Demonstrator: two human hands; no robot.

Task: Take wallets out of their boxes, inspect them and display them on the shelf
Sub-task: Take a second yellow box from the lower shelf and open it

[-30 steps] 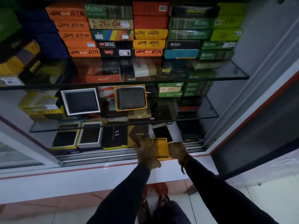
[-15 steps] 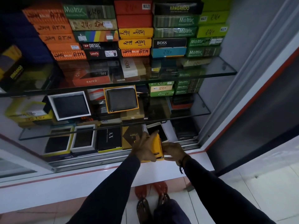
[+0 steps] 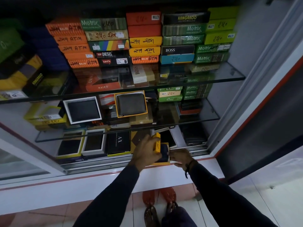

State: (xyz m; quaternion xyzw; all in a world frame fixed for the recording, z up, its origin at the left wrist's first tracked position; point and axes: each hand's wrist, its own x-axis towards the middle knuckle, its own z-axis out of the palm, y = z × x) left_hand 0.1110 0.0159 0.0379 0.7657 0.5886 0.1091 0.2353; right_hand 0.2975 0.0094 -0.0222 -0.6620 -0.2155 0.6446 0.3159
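My left hand (image 3: 145,151) grips the raised yellow lid (image 3: 157,144) of a wallet box at the front edge of the bottom shelf. The lid stands nearly upright. Under it a dark wallet (image 3: 164,152) lies in the yellow box base (image 3: 161,163). My right hand (image 3: 181,157) holds the base at its right side, fingers on the edge. Several wallets in open boxes stand displayed on the bottom shelf (image 3: 93,143) and on the middle glass shelf (image 3: 131,104).
Stacks of closed wallet boxes (image 3: 144,41) fill the top glass shelf. A sliding-door track (image 3: 114,166) runs along the cabinet front. The cabinet's right wall (image 3: 242,79) and door frame stand close to my right arm. My sandalled feet (image 3: 157,210) are on the tiled floor.
The yellow box lay closed and flat under both hands. My left hand has tipped the lid up, exposing the dark wallet, while my right hand stays on the base.
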